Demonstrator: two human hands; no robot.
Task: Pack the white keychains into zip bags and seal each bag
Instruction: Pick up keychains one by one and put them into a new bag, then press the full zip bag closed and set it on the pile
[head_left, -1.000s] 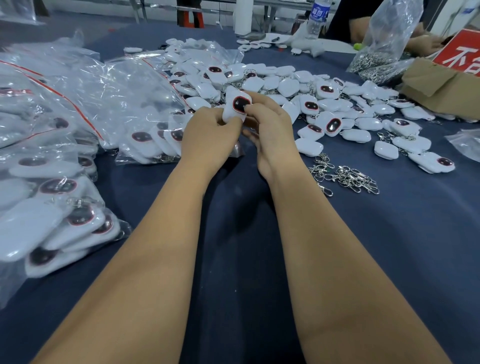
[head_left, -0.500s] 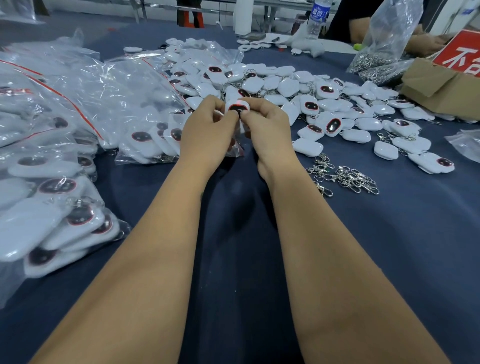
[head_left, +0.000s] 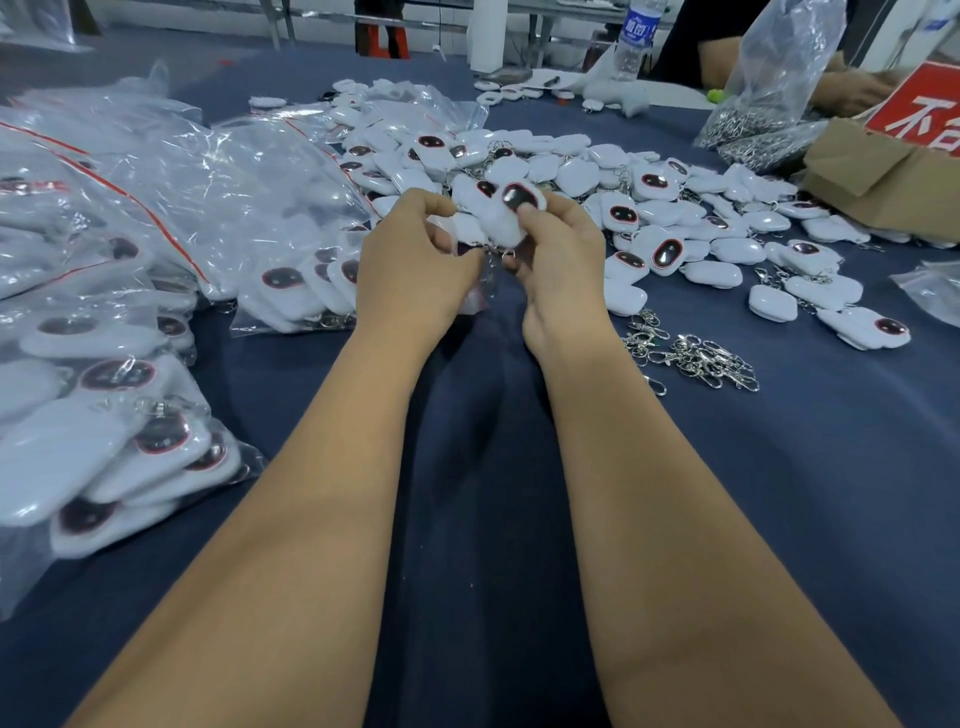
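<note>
Both hands busy with 1 white keychain over a dark blue cloth table (head_left: 779, 493).

Head view: right hand (head_left: 563, 270) pinching a glossy white plastic keychain with a dark red-rimmed oval window (head_left: 511, 213), raised before the loose keychain heap (head_left: 675, 218); left hand (head_left: 410, 270) curled round a small clear zip bag (head_left: 470, 239) touching it. Filled clear zip bags with red strips (head_left: 104, 249) piled at left; silver metal clasps (head_left: 696, 358) lying right of the right wrist.
</note>
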